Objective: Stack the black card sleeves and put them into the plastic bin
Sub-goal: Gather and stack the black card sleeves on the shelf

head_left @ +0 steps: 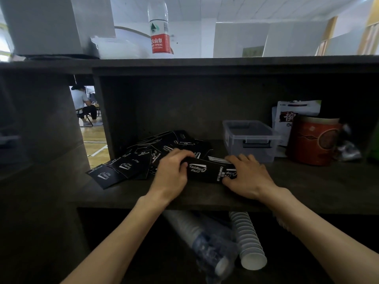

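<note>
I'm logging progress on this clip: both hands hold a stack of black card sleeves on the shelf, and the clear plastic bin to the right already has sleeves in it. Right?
Not quite. In the head view the plastic bin has no sleeves in it. The rest holds: the left hand and right hand hold a stack of black card sleeves on the shelf, with the bin to the right.

A dark wooden shelf unit [205, 64] filled most of the view, and its inside was dim. Through a gap on the left, a light wooden floor [93, 138] with white lines was visible, and a person [84, 103] sat there on a chair. Above the top board, the white ceiling [235, 7] and white partition panels [266, 37] were bright. A yellow wooden frame [369, 31] stood at far right.
</note>
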{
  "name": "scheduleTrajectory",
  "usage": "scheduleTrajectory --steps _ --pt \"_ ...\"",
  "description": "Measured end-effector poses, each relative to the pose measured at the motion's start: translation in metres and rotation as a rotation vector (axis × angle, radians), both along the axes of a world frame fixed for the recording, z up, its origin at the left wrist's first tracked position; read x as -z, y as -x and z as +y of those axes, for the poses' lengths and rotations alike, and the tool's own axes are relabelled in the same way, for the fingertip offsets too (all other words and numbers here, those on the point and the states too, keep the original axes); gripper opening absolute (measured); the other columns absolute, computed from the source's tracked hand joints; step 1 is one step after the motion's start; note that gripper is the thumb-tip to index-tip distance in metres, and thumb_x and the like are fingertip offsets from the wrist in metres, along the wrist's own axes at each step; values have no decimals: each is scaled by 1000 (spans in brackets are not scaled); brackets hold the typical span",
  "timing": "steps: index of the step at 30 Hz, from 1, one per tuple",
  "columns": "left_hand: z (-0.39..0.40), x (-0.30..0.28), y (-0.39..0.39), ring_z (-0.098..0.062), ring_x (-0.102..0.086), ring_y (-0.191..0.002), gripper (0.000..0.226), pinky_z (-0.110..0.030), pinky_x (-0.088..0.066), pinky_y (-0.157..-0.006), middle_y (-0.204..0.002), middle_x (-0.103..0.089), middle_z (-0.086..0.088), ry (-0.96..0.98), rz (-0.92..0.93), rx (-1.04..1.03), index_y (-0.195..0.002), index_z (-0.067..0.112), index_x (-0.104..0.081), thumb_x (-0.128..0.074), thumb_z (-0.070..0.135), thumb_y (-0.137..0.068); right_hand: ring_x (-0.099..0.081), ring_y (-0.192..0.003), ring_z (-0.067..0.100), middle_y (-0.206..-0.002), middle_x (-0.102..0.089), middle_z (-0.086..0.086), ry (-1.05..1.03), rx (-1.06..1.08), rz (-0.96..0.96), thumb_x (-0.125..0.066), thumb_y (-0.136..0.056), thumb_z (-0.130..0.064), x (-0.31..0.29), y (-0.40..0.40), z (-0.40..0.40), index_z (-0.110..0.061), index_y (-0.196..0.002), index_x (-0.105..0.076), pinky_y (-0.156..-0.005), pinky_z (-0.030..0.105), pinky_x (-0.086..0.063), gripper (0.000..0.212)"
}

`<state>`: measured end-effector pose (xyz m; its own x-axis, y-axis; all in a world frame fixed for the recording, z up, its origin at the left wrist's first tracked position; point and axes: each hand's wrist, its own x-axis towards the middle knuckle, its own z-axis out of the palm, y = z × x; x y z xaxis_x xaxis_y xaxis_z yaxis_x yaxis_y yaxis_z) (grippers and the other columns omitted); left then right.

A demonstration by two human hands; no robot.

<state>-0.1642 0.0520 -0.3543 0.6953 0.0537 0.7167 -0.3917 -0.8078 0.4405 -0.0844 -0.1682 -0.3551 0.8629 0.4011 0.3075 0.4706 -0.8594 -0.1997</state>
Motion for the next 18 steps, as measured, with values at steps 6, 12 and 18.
scheduleTrajectory --steps 6,12,18 --pt "-44 14 -16 -25 -56 -119 47 -39 -45 -99 -134 -59 -2 -127 111 -53 -139 22 -52 -53 11 -94 -37 -124 20 -130 -47 -6 19 -4 16 -53 -79 -62 -3 0 0 -40 -143 -32 -101 49 -39 71" --pt "-57 21 -22 -25 -44 -134 66 -37 -34 -112 -148 -45 -16 -168 132 15 -154 13 -25 -50 6 -94 -35 -132 26 -142 -43 -1 111 39 -7 -43 -85 -72 -4 -3 7 -37 -146 -29 -102 54 -40 72" --pt "-25 20 -25 -28 -52 -124 50 -35 -38 -103 -136 -57 -10 -16 159 -236 -145 17 -42 -51 26 -97 -37 -125 25 -136 -45 0 80 68 -171 -31 -87 -77 12 0 10 -35 -143 -31 -95 53 -42 70"
